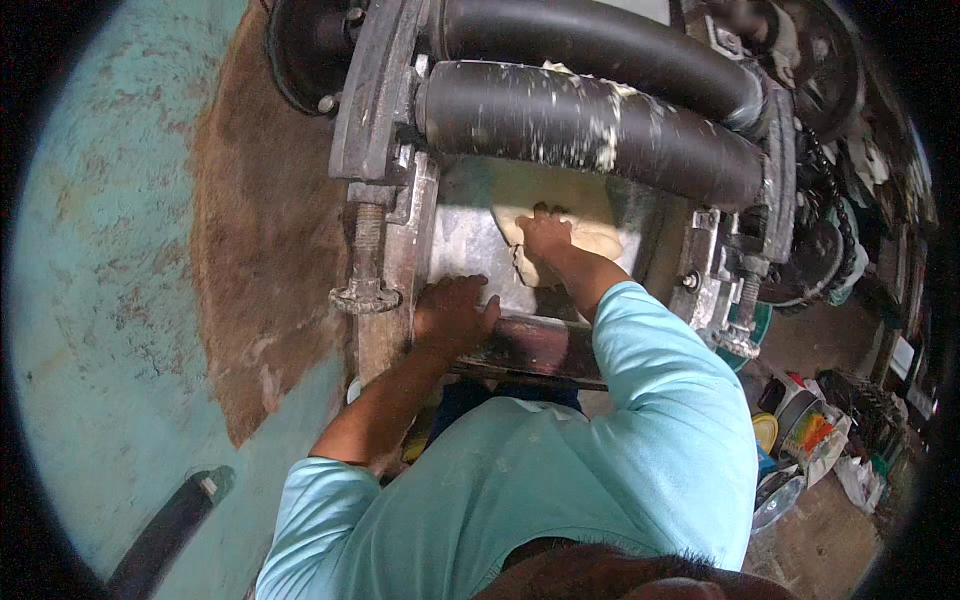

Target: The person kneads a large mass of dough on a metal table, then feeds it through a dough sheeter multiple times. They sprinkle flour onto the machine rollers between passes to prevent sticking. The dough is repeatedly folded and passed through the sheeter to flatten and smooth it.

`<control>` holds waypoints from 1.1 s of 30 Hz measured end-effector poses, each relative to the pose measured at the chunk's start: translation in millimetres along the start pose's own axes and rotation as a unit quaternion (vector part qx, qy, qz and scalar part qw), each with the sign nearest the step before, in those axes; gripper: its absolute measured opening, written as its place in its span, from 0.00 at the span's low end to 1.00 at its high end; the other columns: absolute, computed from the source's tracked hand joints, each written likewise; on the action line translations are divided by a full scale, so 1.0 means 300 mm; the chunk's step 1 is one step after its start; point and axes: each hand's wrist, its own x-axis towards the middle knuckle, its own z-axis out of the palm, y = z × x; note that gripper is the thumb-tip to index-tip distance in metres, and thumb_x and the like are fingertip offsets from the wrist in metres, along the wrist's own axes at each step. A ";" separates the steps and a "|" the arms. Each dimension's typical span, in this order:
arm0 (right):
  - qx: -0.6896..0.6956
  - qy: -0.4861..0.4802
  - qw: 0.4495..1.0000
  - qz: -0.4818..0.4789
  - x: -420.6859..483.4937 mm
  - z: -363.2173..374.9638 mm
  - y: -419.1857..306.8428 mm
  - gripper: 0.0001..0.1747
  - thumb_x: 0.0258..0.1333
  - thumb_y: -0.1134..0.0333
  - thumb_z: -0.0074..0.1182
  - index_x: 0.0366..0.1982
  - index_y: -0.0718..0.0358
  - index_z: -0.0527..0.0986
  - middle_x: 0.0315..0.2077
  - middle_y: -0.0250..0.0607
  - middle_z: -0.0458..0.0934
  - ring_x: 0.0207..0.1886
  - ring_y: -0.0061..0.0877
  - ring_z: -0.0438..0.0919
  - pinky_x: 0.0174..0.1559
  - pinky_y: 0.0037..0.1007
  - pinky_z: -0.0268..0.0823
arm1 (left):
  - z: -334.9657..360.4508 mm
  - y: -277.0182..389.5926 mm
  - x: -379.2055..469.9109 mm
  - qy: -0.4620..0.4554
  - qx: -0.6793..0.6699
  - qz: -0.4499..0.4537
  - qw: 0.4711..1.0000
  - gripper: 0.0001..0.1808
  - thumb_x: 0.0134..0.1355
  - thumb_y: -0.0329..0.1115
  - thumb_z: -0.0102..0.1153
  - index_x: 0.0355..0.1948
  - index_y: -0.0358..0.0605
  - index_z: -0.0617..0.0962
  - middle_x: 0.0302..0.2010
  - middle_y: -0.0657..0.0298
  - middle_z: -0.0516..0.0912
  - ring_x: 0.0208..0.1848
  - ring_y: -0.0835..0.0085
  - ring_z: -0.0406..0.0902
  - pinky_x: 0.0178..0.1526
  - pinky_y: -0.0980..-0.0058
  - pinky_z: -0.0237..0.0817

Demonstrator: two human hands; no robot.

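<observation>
A pale slab of dough (592, 241) lies on the metal tray (469, 240) of a roller machine, its left edge ragged. My right hand (546, 232) presses on top of it from above, fingers spread towards the rollers. At the tray's near left corner, my left hand (454, 313) rests with thumb and fingers apart, holding nothing. Just beyond the dough runs the front dark roller (585, 124), smeared with dough bits. Behind it is a second dark roller (600, 52). The dough's far part lies in shadow near the front roller.
Threaded adjusting screws with handwheels stand left (365, 292) and right (739, 341) of the tray. A drive chain (844, 225) hangs at the machine's right. The worn turquoise wall (120, 247) is on the left. Tins and bags (802, 427) lie on the floor at right.
</observation>
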 end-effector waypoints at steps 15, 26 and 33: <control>0.358 0.071 0.931 -0.022 -0.676 -0.860 -0.056 0.17 0.54 0.66 0.66 0.47 0.60 0.82 0.40 0.40 0.86 0.44 0.26 0.84 0.42 0.35 0.77 | 0.002 -0.021 0.012 0.030 -0.004 0.023 0.999 0.25 0.62 0.51 0.59 0.54 0.47 0.81 0.47 0.54 0.85 0.53 0.55 0.80 0.56 0.58 0.68; -0.034 0.417 0.908 0.015 -0.408 -1.173 -0.125 0.53 0.49 0.30 0.59 0.71 0.54 0.65 0.67 0.57 0.60 0.66 0.57 0.63 0.61 0.58 0.62 | 0.239 0.003 0.488 0.184 -0.556 -0.175 0.791 0.24 0.66 0.46 0.61 0.56 0.40 0.79 0.54 0.54 0.82 0.56 0.58 0.78 0.59 0.59 0.67; 0.027 0.494 0.868 -0.045 -0.368 -1.288 0.042 0.39 0.57 0.40 0.61 0.59 0.62 0.77 0.61 0.57 0.73 0.67 0.52 0.67 0.64 0.46 0.63 | 0.199 0.108 0.971 -0.051 -0.896 -0.201 0.392 0.22 0.70 0.46 0.55 0.57 0.42 0.79 0.59 0.59 0.81 0.59 0.60 0.79 0.58 0.62 0.71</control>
